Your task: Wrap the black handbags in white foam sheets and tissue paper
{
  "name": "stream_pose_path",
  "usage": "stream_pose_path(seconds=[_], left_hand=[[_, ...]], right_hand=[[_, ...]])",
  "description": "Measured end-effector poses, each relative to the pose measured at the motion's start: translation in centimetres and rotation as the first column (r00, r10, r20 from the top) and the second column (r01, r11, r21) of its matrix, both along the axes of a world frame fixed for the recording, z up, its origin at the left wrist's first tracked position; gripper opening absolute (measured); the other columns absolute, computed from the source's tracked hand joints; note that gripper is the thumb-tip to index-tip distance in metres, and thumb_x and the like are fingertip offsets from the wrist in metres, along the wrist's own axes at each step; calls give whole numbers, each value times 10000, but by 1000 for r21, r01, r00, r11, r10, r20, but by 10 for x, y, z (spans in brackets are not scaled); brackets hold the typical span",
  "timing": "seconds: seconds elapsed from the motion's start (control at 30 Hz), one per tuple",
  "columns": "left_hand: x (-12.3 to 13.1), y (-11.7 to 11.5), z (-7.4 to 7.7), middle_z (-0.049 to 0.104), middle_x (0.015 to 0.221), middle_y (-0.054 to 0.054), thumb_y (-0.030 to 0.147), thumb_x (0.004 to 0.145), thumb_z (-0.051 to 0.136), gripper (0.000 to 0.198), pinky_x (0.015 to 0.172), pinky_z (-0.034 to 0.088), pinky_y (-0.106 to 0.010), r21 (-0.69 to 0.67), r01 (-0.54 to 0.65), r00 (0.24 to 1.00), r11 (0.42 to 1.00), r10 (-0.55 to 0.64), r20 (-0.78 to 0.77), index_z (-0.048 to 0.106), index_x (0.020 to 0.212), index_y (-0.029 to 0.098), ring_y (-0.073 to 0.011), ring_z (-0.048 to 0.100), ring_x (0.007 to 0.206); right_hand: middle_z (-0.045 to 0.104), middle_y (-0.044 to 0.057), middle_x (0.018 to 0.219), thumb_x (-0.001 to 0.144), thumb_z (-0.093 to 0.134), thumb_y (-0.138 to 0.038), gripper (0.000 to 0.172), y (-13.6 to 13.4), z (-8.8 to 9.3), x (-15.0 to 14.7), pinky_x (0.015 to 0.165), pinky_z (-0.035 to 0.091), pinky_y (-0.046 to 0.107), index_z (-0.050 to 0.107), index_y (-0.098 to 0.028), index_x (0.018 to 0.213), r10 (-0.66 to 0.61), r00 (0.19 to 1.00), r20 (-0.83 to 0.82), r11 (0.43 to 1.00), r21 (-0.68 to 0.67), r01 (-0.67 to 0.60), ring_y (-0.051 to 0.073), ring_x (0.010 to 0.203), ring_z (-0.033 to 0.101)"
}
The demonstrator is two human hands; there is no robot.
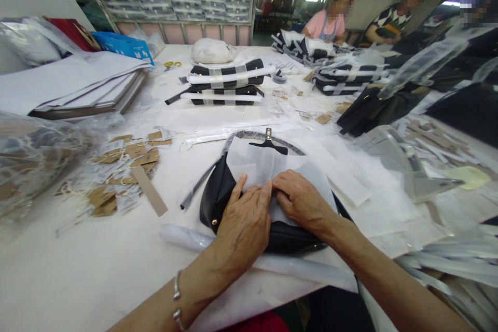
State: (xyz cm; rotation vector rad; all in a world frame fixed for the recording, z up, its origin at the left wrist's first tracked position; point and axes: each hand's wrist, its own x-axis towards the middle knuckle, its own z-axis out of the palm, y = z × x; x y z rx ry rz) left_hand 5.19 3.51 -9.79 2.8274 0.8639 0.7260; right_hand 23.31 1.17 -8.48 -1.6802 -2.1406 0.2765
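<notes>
A black handbag (218, 194) lies on the white table, its wrapped handle curving at the far side. White tissue paper (315, 171) covers much of its top. A black tab with a gold clasp (268, 135) sticks up beyond the paper. My left hand (249, 218) lies flat on the paper and bag, fingers extended. My right hand (298, 199) rests on the paper just right of it, with fingers curled and the fingertips of both hands close together. Whether the right fingers pinch the paper is hidden. A rolled translucent sleeve (299, 267) lies along the near side of the bag.
Brown tags (146, 158) are scattered at left beside a plastic bag (31, 161) and a paper stack (78, 83). Wrapped black bags (225, 75) lie behind. White sheets (373, 187) and strips cover the right. Two people (329, 23) are at the far right.
</notes>
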Motion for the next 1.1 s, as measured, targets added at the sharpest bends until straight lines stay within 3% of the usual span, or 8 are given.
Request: stream_pose_path(seconds=[0.3, 0.47, 0.6, 0.83, 1.1], left_hand=[[1, 2, 4, 685, 1121, -124, 162, 925, 445, 440, 1011, 423, -449, 99, -11, 995, 995, 21, -99, 437, 1353, 58, -235, 638, 1000], [1, 5, 8, 668, 1141, -109, 206, 903, 527, 369, 1037, 399, -453, 114, -7, 990, 993, 23, -138, 531, 1256, 97, -250, 612, 1032], [0, 7, 10, 656, 1030, -77, 210, 881, 563, 220, 1095, 356, -457, 121, -7, 984, 993, 28, -173, 603, 1083, 132, -248, 592, 1019], [2, 9, 9, 587, 844, -32, 206, 871, 578, 92, 1087, 378, -440, 114, 9, 981, 993, 13, -192, 600, 946, 156, -225, 573, 891], [2, 6, 11, 580, 833, -27, 161, 886, 539, 55, 1060, 403, -428, 74, -12, 993, 997, 21, -117, 573, 927, 174, -220, 580, 879]], right_hand=[[629, 66, 851, 855, 484, -51, 184, -3, -4, -5, 824, 431, 355, 620, -175, 848, -74, 997, -10, 997, 27, 74, 219, 856, 522], [654, 59, 882, 850, 478, -38, 242, -4, -4, -3, 858, 442, 363, 656, -195, 897, -60, 992, -110, 997, 40, 65, 215, 895, 540], [662, 56, 891, 856, 486, -37, 246, -5, -6, -2, 869, 438, 363, 668, -197, 899, -53, 991, -123, 997, 54, 60, 209, 896, 544], [661, 55, 886, 845, 503, -20, 233, -4, -4, -3, 857, 430, 352, 669, -177, 886, -16, 996, -92, 998, 52, 21, 206, 886, 536], [661, 59, 932, 857, 482, -24, 250, -6, 5, -4, 878, 425, 352, 661, -191, 910, -3, 999, -48, 1000, 12, 3, 214, 926, 541]])
